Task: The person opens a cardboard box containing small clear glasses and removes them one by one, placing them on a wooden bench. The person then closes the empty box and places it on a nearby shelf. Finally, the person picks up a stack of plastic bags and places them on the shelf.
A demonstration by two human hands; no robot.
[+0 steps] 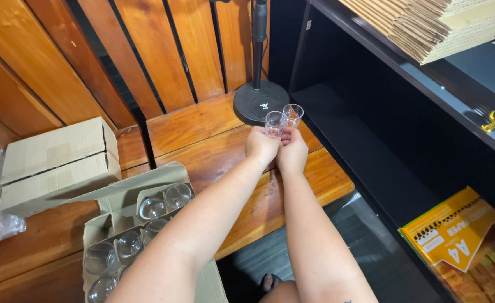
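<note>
Clear glass tumblers are standing upright side by side, one in each hand, held out over the wooden desk (214, 140). Left hand (261, 147) is pinching the left tumbler (274, 124); right hand (293, 152) is pinching the right tumbler (293, 115). Both grips are touching, with the open carton of glasses (146, 216) lying nearer the left arm.

One head-worn view looks steeply down, close over a wooden bench (214, 146).
</note>
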